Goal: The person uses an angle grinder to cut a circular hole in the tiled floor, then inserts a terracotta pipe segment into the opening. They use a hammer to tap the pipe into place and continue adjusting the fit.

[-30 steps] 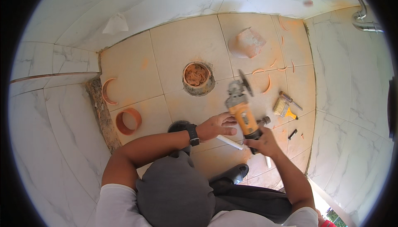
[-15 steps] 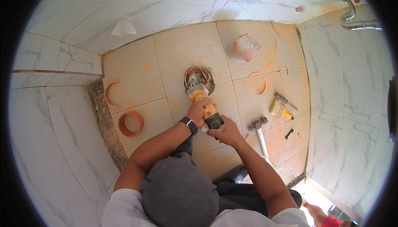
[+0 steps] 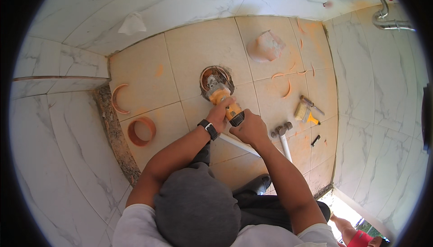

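Observation:
A yellow and black angle grinder (image 3: 219,95) is held in both hands over a round hole in the tiled floor. My left hand (image 3: 218,117), with a dark watch at the wrist, wraps round its body just behind the metal head. My right hand (image 3: 251,129) grips the black rear end. The grinder's head reaches into the hole, inside the rim of an orange pipe (image 3: 206,73). Broken, dark edges surround that rim. How the disc touches the pipe is hidden. A white cord or strip (image 3: 239,144) runs beneath the right forearm.
Right of me lie a hammer (image 3: 283,134), a paintbrush (image 3: 303,113), a dark-handled tool (image 3: 312,105) and a black marker-like object (image 3: 315,140). A dusty pinkish-white container (image 3: 266,47) and several curved orange slivers (image 3: 287,88) are farther off. An orange pipe ring (image 3: 141,131) sits at left.
My right hand has shifted slightly right and up along the grinder's rear, and the grinder has turned a little. More of the white strip shows below my hands. The view has shifted slightly.

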A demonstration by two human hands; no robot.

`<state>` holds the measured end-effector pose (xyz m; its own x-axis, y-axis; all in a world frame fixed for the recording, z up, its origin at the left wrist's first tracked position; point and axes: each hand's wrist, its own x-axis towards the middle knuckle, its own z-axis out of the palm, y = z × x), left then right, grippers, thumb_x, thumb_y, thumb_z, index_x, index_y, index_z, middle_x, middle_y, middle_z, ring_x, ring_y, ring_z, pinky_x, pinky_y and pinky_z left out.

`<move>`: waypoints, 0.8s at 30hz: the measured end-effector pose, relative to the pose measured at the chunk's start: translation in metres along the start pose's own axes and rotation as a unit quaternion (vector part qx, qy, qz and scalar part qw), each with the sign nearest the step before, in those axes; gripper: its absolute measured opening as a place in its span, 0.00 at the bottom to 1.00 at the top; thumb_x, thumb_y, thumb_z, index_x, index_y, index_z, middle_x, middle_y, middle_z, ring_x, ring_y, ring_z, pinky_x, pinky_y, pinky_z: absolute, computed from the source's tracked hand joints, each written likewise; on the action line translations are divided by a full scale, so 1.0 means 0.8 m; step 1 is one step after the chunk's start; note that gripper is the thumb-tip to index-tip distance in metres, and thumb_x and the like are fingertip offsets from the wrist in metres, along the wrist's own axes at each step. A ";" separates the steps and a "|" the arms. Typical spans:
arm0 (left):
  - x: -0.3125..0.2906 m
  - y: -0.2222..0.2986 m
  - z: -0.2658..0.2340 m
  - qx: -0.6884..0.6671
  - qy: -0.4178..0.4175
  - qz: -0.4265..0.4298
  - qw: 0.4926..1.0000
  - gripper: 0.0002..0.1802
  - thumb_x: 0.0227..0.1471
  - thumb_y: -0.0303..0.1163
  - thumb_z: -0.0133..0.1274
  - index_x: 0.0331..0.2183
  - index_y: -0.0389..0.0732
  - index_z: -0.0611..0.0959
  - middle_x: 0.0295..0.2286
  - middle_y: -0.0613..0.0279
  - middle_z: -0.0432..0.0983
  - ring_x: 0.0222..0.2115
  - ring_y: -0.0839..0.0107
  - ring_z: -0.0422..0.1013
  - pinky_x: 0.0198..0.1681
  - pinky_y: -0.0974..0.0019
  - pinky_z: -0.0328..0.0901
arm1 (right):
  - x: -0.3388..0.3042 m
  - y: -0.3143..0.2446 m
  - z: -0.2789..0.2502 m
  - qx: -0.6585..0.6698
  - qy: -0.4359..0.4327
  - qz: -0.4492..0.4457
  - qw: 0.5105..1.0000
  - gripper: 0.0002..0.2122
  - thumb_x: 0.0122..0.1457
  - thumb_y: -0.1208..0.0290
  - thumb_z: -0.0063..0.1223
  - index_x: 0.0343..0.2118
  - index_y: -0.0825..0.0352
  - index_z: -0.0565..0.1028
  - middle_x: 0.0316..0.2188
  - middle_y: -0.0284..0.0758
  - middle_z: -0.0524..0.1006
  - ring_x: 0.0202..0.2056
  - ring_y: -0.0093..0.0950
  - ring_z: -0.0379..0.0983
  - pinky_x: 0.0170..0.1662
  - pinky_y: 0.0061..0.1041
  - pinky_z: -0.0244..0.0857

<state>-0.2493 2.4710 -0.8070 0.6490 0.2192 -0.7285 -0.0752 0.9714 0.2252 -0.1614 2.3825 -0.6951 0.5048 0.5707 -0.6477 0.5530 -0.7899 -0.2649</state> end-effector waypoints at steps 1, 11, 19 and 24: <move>0.000 -0.001 -0.001 0.009 0.003 0.005 1.000 0.13 0.59 0.37 0.58 0.42 0.44 0.74 0.33 0.63 0.76 0.36 0.70 0.75 0.44 0.66 0.70 | 0.000 0.000 -0.004 0.002 -0.007 -0.001 1.000 0.24 0.42 0.58 0.66 0.38 0.72 0.74 0.32 0.52 0.81 0.37 0.49 0.81 0.43 0.43 0.74; 0.012 -0.012 -0.016 0.070 -0.002 0.021 0.997 0.16 0.59 0.40 0.59 0.44 0.45 0.74 0.34 0.68 0.75 0.38 0.74 0.74 0.44 0.66 0.68 | 0.000 -0.003 -0.008 0.007 -0.030 0.021 0.999 0.25 0.43 0.58 0.66 0.39 0.72 0.75 0.34 0.51 0.81 0.38 0.48 0.81 0.44 0.41 0.75; 0.017 -0.012 -0.014 0.049 -0.010 0.028 0.998 0.15 0.59 0.38 0.59 0.43 0.45 0.74 0.34 0.67 0.75 0.37 0.72 0.75 0.43 0.66 0.69 | 0.000 -0.004 -0.012 0.008 -0.027 0.019 0.999 0.26 0.43 0.57 0.67 0.40 0.72 0.75 0.35 0.51 0.82 0.39 0.47 0.81 0.45 0.41 0.75; 0.020 -0.015 -0.017 0.041 -0.009 0.025 0.999 0.15 0.59 0.38 0.60 0.43 0.45 0.74 0.34 0.67 0.75 0.37 0.72 0.75 0.43 0.66 0.70 | 0.002 -0.004 -0.012 0.006 -0.033 0.024 0.999 0.26 0.43 0.56 0.68 0.40 0.72 0.75 0.35 0.51 0.82 0.39 0.48 0.81 0.45 0.40 0.75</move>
<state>-0.2484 2.4644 -0.8302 0.6594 0.2654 -0.7034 -0.0458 0.9481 0.3148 -0.1560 2.3877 -0.6883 0.4864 0.5158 -0.7053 0.5199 -0.8196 -0.2408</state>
